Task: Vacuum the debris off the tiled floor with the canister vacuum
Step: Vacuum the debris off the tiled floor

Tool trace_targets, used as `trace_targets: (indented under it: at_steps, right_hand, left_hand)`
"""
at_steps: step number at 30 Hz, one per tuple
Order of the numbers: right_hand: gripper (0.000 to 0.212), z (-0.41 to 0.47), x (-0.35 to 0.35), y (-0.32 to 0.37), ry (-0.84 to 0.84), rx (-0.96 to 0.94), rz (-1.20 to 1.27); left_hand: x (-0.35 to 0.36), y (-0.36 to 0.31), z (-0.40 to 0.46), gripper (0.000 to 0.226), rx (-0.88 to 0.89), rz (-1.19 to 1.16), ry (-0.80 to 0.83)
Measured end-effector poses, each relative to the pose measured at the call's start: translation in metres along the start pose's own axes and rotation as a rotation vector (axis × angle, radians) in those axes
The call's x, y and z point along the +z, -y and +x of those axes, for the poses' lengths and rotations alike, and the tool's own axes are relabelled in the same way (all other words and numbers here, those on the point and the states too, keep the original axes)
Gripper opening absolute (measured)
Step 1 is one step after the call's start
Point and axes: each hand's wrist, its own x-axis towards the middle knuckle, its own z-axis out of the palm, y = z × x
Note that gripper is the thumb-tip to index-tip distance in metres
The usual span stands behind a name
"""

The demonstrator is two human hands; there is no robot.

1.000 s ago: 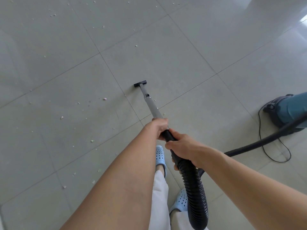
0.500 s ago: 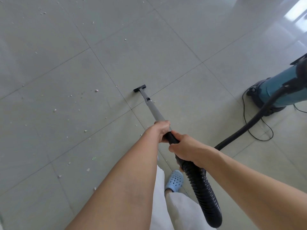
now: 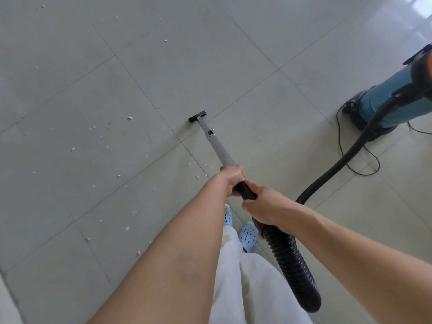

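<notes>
Both of my hands hold the vacuum's wand. My left hand [image 3: 230, 180] grips the grey tube [image 3: 217, 147] where it meets the black handle. My right hand [image 3: 264, 205] grips the black handle just behind it. The small black nozzle [image 3: 197, 116] sits flat on the grey tiled floor [image 3: 245, 66] ahead of me, beside a grout line. Small pale debris bits [image 3: 129, 118] lie scattered to the nozzle's left and near my feet. The ribbed black hose [image 3: 292, 265] loops below my right hand and runs to the teal canister [image 3: 383, 101] at the right.
A thin black power cord [image 3: 357, 169] loops on the floor beside the canister. My feet in light blue clogs [image 3: 247, 235] and white trousers stand under the wand. A pale raised edge [image 3: 7, 305] shows at the bottom left corner.
The view has swung left to right, so the canister now shows more fully. The nozzle has been drawn back toward me, across the grout line, and my feet have stepped together.
</notes>
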Motion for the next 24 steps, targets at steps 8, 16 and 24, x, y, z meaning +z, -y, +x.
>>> trace_targets:
  at_steps: [8,16,24]
  right_hand:
    - [0.055,0.053,0.006,0.046,-0.022,-0.066,-0.01]
    - [0.06,0.109,-0.002,0.099,-0.014,-0.062,0.029]
    - [0.055,0.121,0.012,0.104,-0.093,-0.128,-0.074]
  left_hand:
    - [-0.048,-0.038,0.038,0.04,0.024,0.021,-0.047]
    - [-0.091,-0.089,0.079,0.034,0.062,-0.01,-0.03]
    - [-0.107,-0.094,0.089,0.029,0.081,-0.02,-0.026]
